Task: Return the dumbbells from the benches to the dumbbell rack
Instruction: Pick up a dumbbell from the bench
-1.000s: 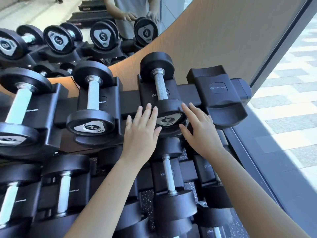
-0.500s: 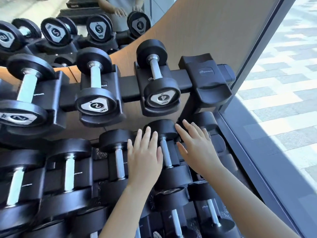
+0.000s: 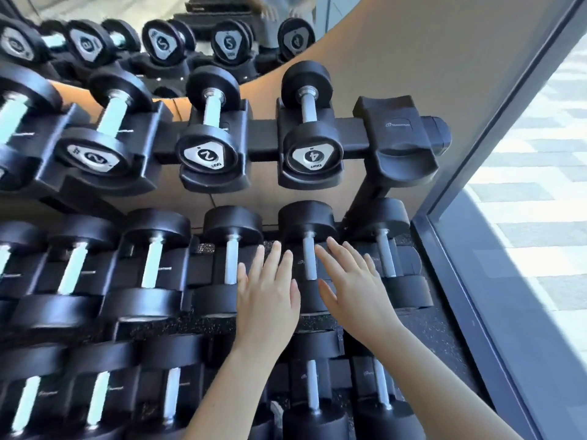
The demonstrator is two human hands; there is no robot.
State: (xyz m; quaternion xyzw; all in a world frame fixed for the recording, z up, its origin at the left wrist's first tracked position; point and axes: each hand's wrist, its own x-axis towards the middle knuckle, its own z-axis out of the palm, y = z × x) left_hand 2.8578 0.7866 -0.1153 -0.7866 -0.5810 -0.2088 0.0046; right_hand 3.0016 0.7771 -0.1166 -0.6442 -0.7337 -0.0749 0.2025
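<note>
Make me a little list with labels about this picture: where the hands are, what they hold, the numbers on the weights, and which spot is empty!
Place: dumbbell rack beside a window
Left hand: open, fingers straight, holding nothing
Right hand: open, fingers straight, holding nothing
Where the hands are: in front of the middle row, one on each side of the middle-row dumbbell
Top row labels: 2 dumbbell next to 4 dumbbell
Empty spot: cradle at the top row's right end
</note>
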